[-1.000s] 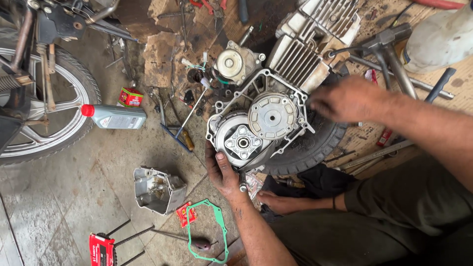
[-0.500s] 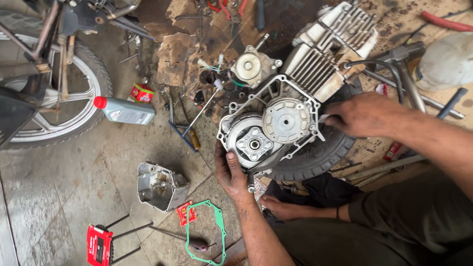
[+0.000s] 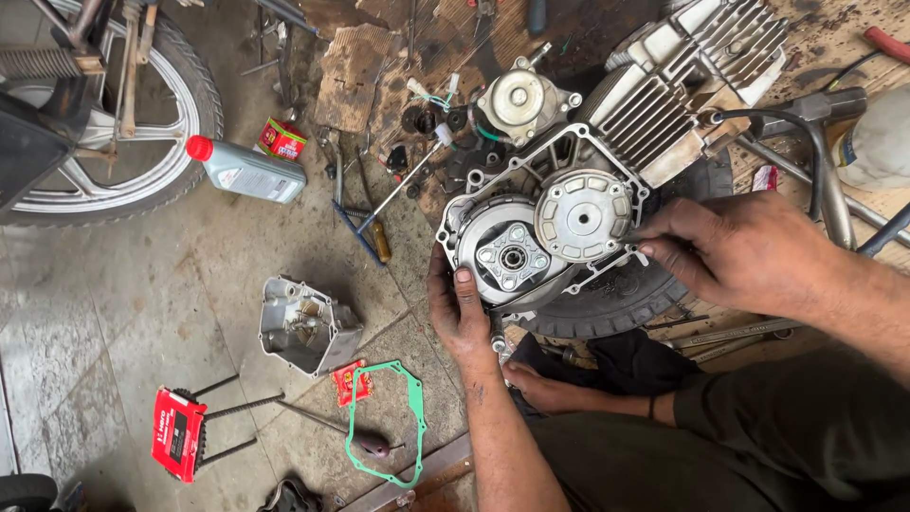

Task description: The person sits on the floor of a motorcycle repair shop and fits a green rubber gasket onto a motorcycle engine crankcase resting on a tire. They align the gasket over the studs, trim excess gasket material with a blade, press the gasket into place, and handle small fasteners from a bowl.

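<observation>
A motorcycle engine [image 3: 569, 218], side cover off, lies on a tyre [image 3: 607, 299] on the concrete floor [image 3: 114, 313]; it looks heavy, rigid, oily. The left hand [image 3: 460, 313] is pressed flat on the casing's lower-left edge, fingers apart. The right hand [image 3: 735, 251] pinches the right rim. Open floor lies left; tools crowd behind.
</observation>
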